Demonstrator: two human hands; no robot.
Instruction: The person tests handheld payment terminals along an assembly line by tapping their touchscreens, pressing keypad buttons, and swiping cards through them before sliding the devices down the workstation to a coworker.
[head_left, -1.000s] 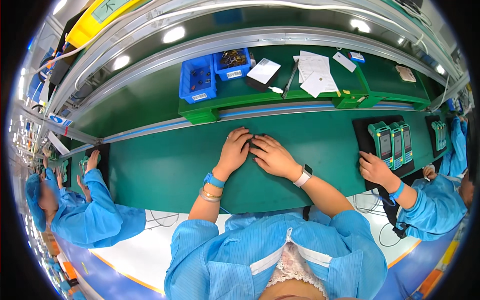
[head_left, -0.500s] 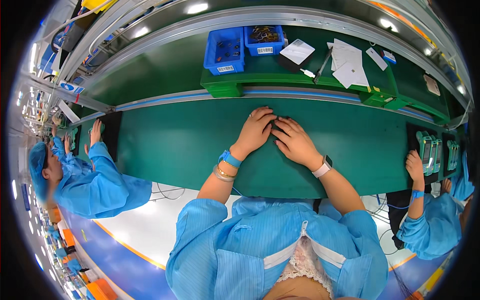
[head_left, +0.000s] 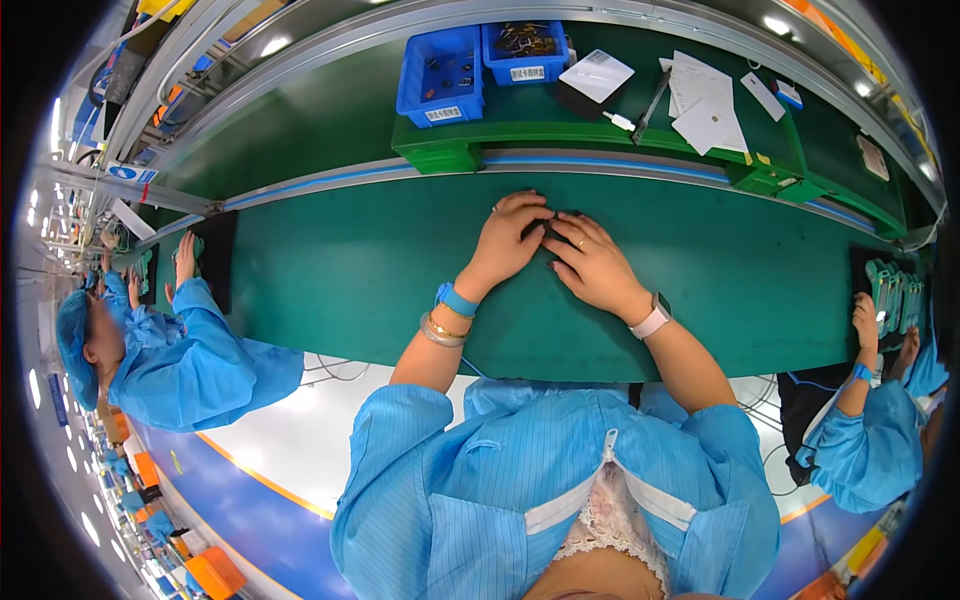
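Note:
Both my hands rest on the green bench top (head_left: 350, 290), with their fingertips close together. Low and bent at the knuckles, the fingers of my left hand (head_left: 507, 238) lie partly stretched toward the right hand. My right hand (head_left: 598, 265) lies palm down, its fingers reaching forward and left and its thumb apart. Between the fingertips is a small dark patch; I cannot tell whether it is a shadow or a thing. No held object shows in either hand. A blue band and bangles circle my left wrist, and a watch (head_left: 655, 316) with a pale strap is on the right.
Beyond the bench, a raised green shelf (head_left: 600, 150) carries two blue bins (head_left: 438, 108) of small parts, a white card-like sheet (head_left: 596, 76) and papers (head_left: 708, 100). Co-workers in blue sit at left and right. Green handheld devices (head_left: 885, 290) stand by the right one, and a black mat (head_left: 220, 262) lies left.
The view has shifted slightly, so the shelf sits higher in it. My hands keep nearly the same pose. At the right, the green devices and the co-worker's hand are farther right.

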